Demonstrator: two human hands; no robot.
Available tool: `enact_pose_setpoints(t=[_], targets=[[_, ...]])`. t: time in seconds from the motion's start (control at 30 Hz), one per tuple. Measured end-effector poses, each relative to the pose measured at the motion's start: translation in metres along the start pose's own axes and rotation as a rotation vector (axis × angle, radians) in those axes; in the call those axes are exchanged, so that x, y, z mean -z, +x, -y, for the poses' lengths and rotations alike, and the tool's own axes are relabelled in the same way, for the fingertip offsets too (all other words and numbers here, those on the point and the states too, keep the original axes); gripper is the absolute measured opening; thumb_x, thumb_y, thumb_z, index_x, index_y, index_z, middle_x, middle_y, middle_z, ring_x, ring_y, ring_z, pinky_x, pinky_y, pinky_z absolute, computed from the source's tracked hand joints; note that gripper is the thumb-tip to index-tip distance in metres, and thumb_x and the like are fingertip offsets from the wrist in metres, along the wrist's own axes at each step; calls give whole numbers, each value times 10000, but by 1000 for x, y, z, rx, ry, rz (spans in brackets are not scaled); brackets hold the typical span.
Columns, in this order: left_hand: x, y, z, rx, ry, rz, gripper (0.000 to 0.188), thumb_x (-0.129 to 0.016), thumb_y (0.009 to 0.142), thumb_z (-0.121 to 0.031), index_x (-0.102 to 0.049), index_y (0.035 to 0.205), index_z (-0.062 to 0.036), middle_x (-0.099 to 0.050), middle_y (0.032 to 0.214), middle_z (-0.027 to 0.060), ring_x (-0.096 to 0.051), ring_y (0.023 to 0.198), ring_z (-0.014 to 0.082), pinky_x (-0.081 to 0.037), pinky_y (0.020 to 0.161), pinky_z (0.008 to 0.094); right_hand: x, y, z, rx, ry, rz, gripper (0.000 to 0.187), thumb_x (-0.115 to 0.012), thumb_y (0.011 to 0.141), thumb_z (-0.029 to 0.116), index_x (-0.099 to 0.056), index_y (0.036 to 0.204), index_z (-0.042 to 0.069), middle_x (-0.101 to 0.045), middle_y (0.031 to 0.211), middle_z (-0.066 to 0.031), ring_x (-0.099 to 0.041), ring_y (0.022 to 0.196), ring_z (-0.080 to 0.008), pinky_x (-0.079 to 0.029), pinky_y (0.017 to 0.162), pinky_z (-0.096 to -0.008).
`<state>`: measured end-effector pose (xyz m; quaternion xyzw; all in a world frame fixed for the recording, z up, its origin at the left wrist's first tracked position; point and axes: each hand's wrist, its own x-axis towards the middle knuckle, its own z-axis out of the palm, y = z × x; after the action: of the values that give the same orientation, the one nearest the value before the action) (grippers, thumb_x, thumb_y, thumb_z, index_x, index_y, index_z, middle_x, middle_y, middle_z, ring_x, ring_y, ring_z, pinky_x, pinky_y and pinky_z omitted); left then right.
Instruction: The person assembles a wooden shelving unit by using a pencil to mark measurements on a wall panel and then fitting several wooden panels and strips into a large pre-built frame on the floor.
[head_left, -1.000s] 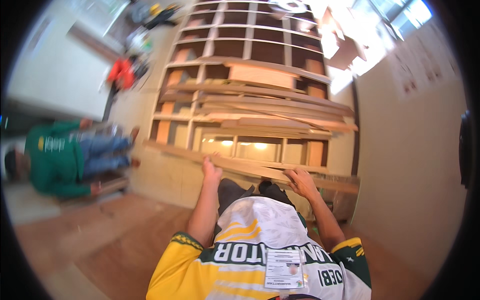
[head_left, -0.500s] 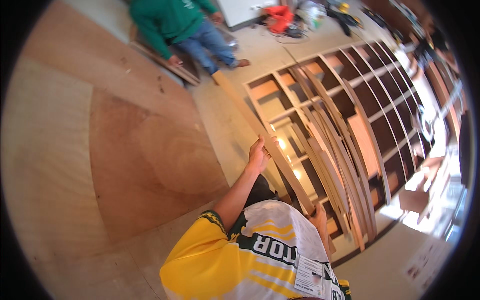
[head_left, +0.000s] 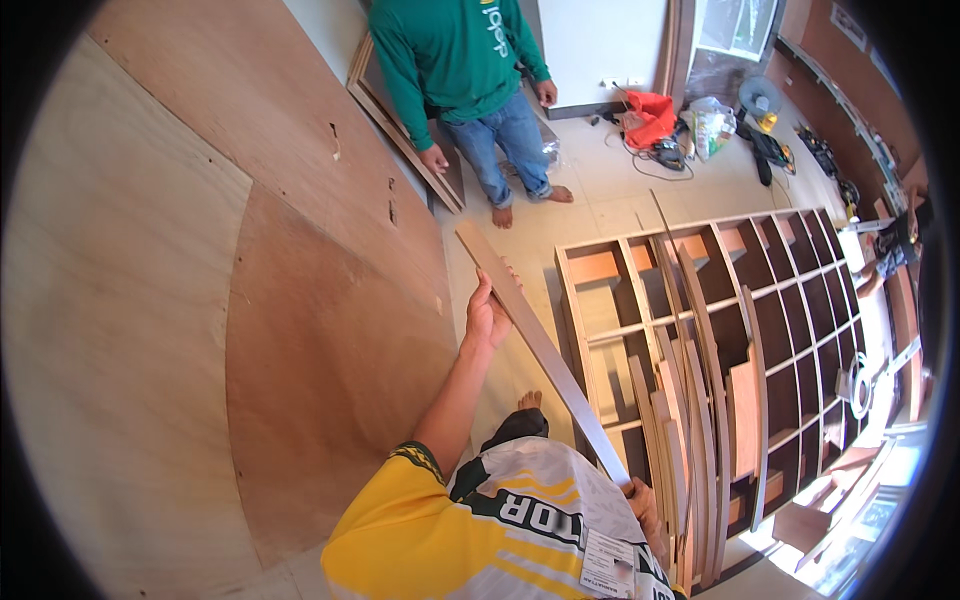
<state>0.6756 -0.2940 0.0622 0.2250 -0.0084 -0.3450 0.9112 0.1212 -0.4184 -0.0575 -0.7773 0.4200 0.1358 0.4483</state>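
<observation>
A long, narrow wooden board [head_left: 548,362] slants across in front of me, its far end up and to the left. My left hand [head_left: 488,316] is closed around it nearer the far end, with fingertips showing past its other edge. My right hand [head_left: 645,508] grips the near end, close to my body. Just right of the board lies a large wooden grid frame [head_left: 590,330], low over the floor. Several loose wooden strips [head_left: 700,400] rest lengthwise on that frame.
Large plywood panels [head_left: 330,360] stand on my left. A barefoot person in a green shirt [head_left: 465,80] stands beyond the board's far end. A red bag [head_left: 650,120], tools and a fan [head_left: 760,95] lie at the back. Another person [head_left: 890,245] is partly visible far right.
My view has shifted, so the frame and the person in green sit lower in it. The board's far end no longer overlaps that person's leg. Both hands keep hold of the board.
</observation>
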Motion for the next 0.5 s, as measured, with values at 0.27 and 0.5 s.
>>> enact_pose_setpoints(t=[0.27, 0.5], targets=[[-117, 73, -186, -236, 25, 60, 531, -657, 1007, -357, -494, 1421, -68, -603, 1308, 91, -580, 1198, 258, -512, 1034, 438, 4, 145, 204, 445, -35, -117, 569, -885, 696, 510, -616, 781, 16, -602, 635, -194, -620, 576, -377, -473, 549, -448], [-345, 118, -343, -871, 696, 377, 660, -489, 1035, -592, -620, 1218, 29, -699, 970, 111, -680, 864, 180, -568, 775, 295, 10, 279, 458, 922, -8, -131, 551, -860, 760, 476, -619, 894, -1, -635, 668, -187, -639, 603, -397, -508, 560, -470]])
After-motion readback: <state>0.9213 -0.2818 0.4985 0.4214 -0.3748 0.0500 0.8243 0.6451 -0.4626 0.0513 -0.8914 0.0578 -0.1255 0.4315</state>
